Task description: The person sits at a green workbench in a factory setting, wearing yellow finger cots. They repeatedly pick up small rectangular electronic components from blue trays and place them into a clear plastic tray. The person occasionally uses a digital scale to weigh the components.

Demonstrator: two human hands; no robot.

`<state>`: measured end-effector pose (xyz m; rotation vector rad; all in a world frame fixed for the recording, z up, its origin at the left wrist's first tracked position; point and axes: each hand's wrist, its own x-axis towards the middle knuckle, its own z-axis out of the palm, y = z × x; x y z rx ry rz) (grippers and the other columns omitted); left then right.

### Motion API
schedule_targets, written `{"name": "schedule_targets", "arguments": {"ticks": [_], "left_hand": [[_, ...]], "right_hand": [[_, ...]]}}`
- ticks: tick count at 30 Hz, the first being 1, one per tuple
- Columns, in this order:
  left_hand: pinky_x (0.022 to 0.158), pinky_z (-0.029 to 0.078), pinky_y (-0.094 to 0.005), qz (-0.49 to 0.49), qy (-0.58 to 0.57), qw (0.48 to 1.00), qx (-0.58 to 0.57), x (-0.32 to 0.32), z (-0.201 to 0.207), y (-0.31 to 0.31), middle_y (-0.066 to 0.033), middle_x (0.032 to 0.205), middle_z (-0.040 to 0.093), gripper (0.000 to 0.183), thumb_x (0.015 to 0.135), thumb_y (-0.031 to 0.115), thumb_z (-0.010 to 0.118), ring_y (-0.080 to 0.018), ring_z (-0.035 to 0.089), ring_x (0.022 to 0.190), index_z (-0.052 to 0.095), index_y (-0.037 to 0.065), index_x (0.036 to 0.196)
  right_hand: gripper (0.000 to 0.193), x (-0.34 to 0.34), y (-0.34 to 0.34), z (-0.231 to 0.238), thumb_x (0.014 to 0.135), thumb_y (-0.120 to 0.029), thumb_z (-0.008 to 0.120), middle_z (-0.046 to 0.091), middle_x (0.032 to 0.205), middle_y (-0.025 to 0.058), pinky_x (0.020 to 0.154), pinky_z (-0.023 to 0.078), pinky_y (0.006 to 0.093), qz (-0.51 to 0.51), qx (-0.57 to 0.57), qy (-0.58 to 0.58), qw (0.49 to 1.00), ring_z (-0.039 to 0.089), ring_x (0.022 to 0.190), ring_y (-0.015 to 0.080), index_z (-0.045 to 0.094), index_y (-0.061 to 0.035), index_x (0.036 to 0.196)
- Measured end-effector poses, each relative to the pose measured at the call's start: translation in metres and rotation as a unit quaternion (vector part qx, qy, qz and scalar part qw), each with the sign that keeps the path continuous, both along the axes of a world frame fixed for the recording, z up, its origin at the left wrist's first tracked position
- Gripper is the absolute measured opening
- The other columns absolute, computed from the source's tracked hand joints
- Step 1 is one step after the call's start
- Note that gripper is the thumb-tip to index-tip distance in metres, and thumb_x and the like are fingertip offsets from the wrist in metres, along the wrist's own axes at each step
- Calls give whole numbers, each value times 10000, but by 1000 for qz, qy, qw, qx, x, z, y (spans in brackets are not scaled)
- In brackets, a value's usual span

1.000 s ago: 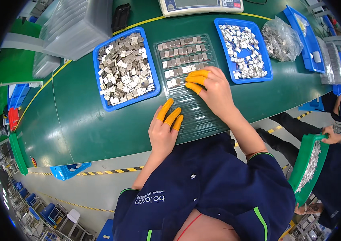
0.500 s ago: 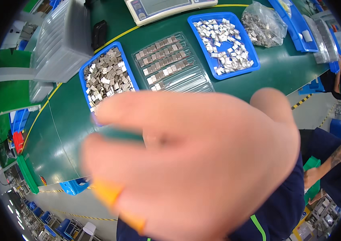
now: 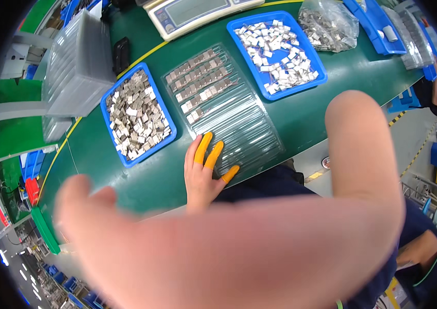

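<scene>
Clear plastic tray with long slotted rows lies on the green bench at frame centre, tilted toward upper left. Only its upper rows carry small metal parts; the lower rows, more than half the tray, look bare, so by my estimate filling is under way with most left to do.

Left to right: stack of empty clear trays at upper left; blue bin of loose metal pieces just beside the tray; left hand resting flat, fingers spread, holding nothing, its orange-capped fingertips on the tray's lower edge. A weighing scale sits at top centre, a second blue bin of parts right of the tray, then a clear bag of parts.

Obstruction: right arm sweeps close across the lens, blurred, filling the lower frame; right hand is smeared at lower left, grip cannot be told.
</scene>
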<state>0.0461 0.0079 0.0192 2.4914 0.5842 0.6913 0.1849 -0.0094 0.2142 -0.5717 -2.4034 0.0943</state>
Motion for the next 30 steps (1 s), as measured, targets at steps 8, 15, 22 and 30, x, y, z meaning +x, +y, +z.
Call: {"name": "schedule_targets", "arguments": {"ticks": [8,15,22,30], "left_hand": [[998,300,-502,-78,66,995,-19,-2,14,-3,-146,1258,463,713,557,365,792,-359,374,1216,540,69,1154],[1009,288,-504,-60,104,993,-8,3,13,-2,-160,1271,446,677,612,325,765,-363,357,1225,522,60,1186],[1040,220,-507,-12,74,997,-8,6,18,6,-151,1293,438,609,648,229,739,-370,337,1243,513,68,1190],[974,332,-406,316,27,942,107,-30,11,98,-171,1244,474,404,802,93,620,-326,436,1142,515,16,1183]], "right_hand": [[250,115,-10,-114,714,-121,613,595,916,117,825,447,366,-455,-187,-98,865,564,910,283,605,-43,951],[526,177,-14,-180,733,-169,682,523,1171,129,912,398,366,-527,-288,-19,799,490,1056,297,499,-67,1216],[337,182,-9,-193,714,-157,685,573,951,126,785,465,363,-563,-238,76,788,565,884,298,607,-82,1034],[193,180,-10,-193,701,-163,679,597,830,103,675,499,380,-600,-190,100,771,608,764,279,659,-68,868]]}}
